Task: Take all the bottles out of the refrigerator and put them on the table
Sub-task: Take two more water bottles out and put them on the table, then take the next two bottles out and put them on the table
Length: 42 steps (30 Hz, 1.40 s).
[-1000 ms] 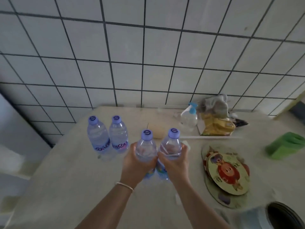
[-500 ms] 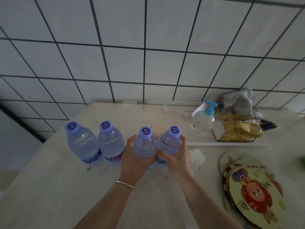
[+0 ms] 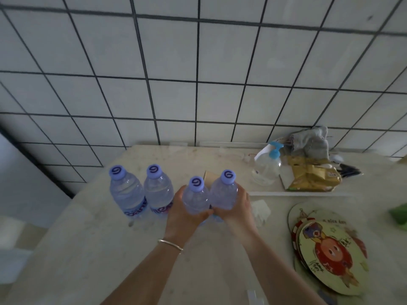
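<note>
Bottles stand four in a row on the pale table (image 3: 88,249), all upright with lilac caps. The two on the left, the far-left bottle (image 3: 127,194) and the second bottle (image 3: 158,191), stand free, touching or nearly touching each other, with no hand on them. The other two are each in a grip. The left hand (image 3: 184,213) is wrapped round the third bottle (image 3: 196,199), thumb across its near side and fingers curled behind the left flank, low on the body so that the shoulder and cap rise clear above the hand. The right hand (image 3: 234,209) holds the fourth bottle (image 3: 224,193) the same way from the right, fingers up along its outer side, thumb meeting the front near the base. The two held bottles are pressed side by side, and the thumbs nearly meet between them. Whether their bases sit on the table I cannot tell; the hands hide them.

A thin bracelet (image 3: 170,244) circles the left wrist. Further right are a clear pump bottle (image 3: 266,170) with a blue top, a yellow packet (image 3: 312,176) and round printed mats (image 3: 330,252).
</note>
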Each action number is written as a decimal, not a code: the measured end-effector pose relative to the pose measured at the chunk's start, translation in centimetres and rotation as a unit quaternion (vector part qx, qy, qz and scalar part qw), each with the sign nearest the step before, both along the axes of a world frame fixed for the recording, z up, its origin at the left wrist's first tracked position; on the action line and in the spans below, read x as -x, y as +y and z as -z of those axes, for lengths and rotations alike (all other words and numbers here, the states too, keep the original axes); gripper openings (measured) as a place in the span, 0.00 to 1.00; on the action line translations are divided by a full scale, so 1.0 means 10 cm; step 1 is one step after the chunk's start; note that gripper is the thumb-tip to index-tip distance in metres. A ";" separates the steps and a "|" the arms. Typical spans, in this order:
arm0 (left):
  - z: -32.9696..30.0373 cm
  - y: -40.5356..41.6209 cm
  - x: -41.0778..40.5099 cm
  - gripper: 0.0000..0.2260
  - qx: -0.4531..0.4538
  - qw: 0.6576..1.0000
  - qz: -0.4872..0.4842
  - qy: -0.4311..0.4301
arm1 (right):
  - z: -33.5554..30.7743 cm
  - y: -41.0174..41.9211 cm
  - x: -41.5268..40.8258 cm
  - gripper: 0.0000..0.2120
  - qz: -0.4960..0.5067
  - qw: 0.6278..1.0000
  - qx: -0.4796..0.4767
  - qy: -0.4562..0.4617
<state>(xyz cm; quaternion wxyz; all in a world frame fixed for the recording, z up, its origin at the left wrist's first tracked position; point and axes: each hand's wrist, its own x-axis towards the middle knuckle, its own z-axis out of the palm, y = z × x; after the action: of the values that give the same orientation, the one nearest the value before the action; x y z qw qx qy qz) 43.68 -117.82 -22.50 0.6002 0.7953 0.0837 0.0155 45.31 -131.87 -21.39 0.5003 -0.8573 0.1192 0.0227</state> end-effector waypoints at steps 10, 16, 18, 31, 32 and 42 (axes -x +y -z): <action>-0.83 0.31 1.08 0.24 -0.187 0.982 -0.006 -0.039 | -1.09 0.19 1.18 0.25 0.000 0.988 0.114 -0.103; -1.49 0.72 1.87 0.28 -0.292 0.948 -0.050 -0.112 | -1.59 0.41 1.82 0.29 -0.117 0.960 0.149 -0.204; -1.66 0.81 2.20 0.30 -0.296 0.944 -0.070 -0.131 | -1.67 0.49 2.05 0.31 -0.152 0.954 0.141 -0.218; -1.82 0.78 5.32 0.28 -0.339 0.854 -0.389 -0.064 | -1.67 1.04 4.22 0.38 -0.484 0.825 0.057 -0.286; -1.83 0.79 5.59 0.27 -0.338 0.841 -0.419 -0.060 | -1.66 1.11 4.42 0.39 -0.506 0.813 0.046 -0.285; -1.85 1.20 8.01 0.23 -0.304 0.702 -0.643 -0.044 | -1.68 2.07 6.39 0.34 -0.661 0.705 -0.040 -0.251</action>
<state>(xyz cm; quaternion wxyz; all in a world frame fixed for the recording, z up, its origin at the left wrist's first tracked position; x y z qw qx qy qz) -36.42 -105.80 -4.03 0.1729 0.6862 0.5391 0.4568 -18.59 -111.16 -4.56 0.4024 -0.6693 -0.6096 0.1363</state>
